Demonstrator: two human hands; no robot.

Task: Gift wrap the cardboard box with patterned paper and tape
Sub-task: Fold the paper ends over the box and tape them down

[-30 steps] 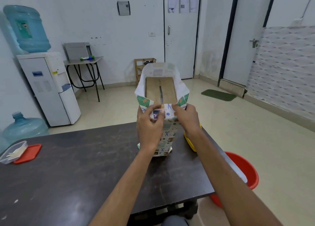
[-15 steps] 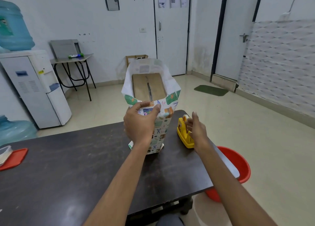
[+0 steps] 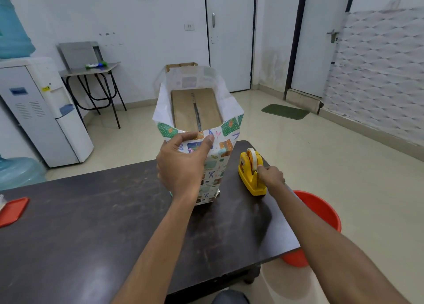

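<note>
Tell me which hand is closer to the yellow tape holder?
Right. The right hand is on the tape dispenser; the left hand grips the patterned paper, apart from it.

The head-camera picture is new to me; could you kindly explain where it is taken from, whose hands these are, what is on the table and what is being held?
There is no machine here. A person wears a wide-angle camera on the head, so you look forward and down along their own two bare arms. On the dark table a cardboard box stands upright, wrapped around its sides in patterned wrapping paper that is open at the top. The left hand grips the near upper edge of that paper. The right hand reaches to a yellow tape dispenser beside the box; its fingers are on it, but whether they pinch the tape I cannot tell. A red lid lies at the table's left edge. On the floor behind the table's right end stands a red bucket.
</note>
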